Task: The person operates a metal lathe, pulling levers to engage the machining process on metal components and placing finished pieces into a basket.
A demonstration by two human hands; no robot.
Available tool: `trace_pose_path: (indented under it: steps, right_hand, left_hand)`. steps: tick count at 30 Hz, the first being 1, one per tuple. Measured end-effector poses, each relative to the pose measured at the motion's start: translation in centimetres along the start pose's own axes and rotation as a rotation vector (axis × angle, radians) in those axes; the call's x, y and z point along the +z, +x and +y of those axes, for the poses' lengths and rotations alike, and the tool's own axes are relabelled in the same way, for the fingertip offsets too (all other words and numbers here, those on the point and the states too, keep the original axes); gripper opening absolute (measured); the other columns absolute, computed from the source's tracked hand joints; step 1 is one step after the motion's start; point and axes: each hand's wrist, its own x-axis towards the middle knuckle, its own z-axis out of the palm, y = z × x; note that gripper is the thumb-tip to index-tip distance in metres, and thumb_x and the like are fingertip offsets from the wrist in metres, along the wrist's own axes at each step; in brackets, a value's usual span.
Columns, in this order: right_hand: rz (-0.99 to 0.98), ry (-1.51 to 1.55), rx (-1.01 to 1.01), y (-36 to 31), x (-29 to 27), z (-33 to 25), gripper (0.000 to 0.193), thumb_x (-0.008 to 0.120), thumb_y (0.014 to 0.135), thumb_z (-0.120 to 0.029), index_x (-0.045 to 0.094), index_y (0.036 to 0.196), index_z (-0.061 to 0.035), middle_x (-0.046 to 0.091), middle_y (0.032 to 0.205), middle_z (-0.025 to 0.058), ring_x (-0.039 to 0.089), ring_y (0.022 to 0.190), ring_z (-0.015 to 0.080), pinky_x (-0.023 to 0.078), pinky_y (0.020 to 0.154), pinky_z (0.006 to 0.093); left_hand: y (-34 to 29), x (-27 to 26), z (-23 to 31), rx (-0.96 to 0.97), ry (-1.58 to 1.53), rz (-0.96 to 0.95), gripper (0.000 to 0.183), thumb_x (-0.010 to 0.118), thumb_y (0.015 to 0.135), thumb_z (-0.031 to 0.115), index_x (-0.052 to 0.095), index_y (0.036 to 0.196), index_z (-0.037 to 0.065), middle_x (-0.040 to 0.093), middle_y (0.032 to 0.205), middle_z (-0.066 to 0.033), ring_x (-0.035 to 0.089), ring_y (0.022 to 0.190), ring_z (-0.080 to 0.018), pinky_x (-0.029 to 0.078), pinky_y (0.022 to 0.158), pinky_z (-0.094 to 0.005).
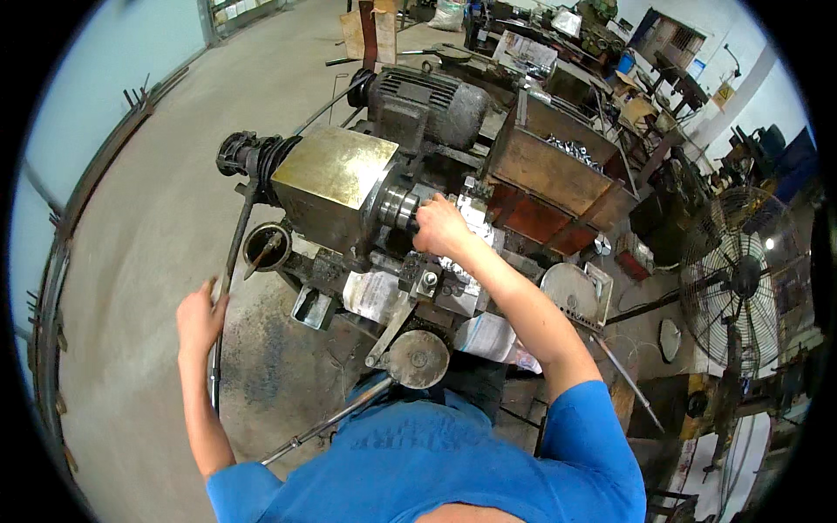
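Note:
My left hand (200, 321) is at the long metal lever (234, 240) that runs down from the left end of a lathe headstock (336, 166). Its fingers are closed about the rod. My right hand (441, 228) reaches across to the steel spindle chuck (399, 207) on the headstock's right side. Its fingers are bunched at the chuck's face, and whatever they hold is hidden behind them. Under that forearm lies the oily carriage with its tool block (429, 279). A round metal handwheel (418, 358) sits nearer to me.
Behind the headstock stands a finned electric motor (427, 106). A rusty metal bin (558, 170) with small shiny parts is to its right. A large caged fan (741, 275) stands far right. A metal rod (327, 421) slants beside my waist; an oily round pot (267, 247) hangs left.

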Motion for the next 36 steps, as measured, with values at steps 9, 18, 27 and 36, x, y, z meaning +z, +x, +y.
trace_pose_path:
  steps: [9,18,27,36]
  right_hand:
    - [0.222,0.216,-0.056,0.2,1.5,0.7,0.023,0.056,0.051,-0.017,0.061,0.061,0.0028,0.056,0.061,0.0207,0.057,0.067,0.0378,0.047,0.063,0.0437]
    - [0.084,0.464,0.324,1.7,-1.7,-1.3,0.026,0.058,0.055,-0.017,0.062,0.068,0.0055,0.060,0.076,0.0280,0.059,0.076,0.0434,0.049,0.072,0.0441]
    - [0.253,0.353,0.184,-0.5,-3.3,-1.0,0.022,0.060,0.054,-0.018,0.063,0.072,-0.0060,0.054,0.112,0.0201,0.056,0.093,0.0388,0.046,0.081,0.0392]
    - [0.485,0.463,0.366,-18.9,-3.5,7.2,0.019,0.061,0.056,-0.010,0.061,0.075,-0.0041,0.054,0.117,0.0184,0.054,0.103,0.0374,0.045,0.086,0.0387]
  left_hand:
    - [-4.2,6.6,-4.1,-0.302,-0.268,-0.050,0.036,0.068,0.073,0.023,0.054,0.092,-0.004,0.058,0.069,-0.0221,0.059,0.069,-0.0394,0.045,0.060,-0.0434]
    - [2.0,6.5,-13.2,-0.277,0.332,0.014,0.014,0.058,0.068,0.009,0.059,0.081,0.004,0.061,0.070,-0.0162,0.061,0.069,-0.0328,0.047,0.062,-0.0430]
    - [6.8,10.0,-17.7,-0.121,0.087,0.442,0.021,0.056,0.078,0.010,0.061,0.097,0.004,0.063,0.082,-0.0168,0.062,0.079,-0.0323,0.048,0.071,-0.0419]
    - [2.8,29.1,0.1,0.015,-0.096,-0.439,0.035,0.070,0.061,0.018,0.062,0.092,0.004,0.063,0.090,-0.0177,0.061,0.087,-0.0345,0.049,0.074,-0.0433]
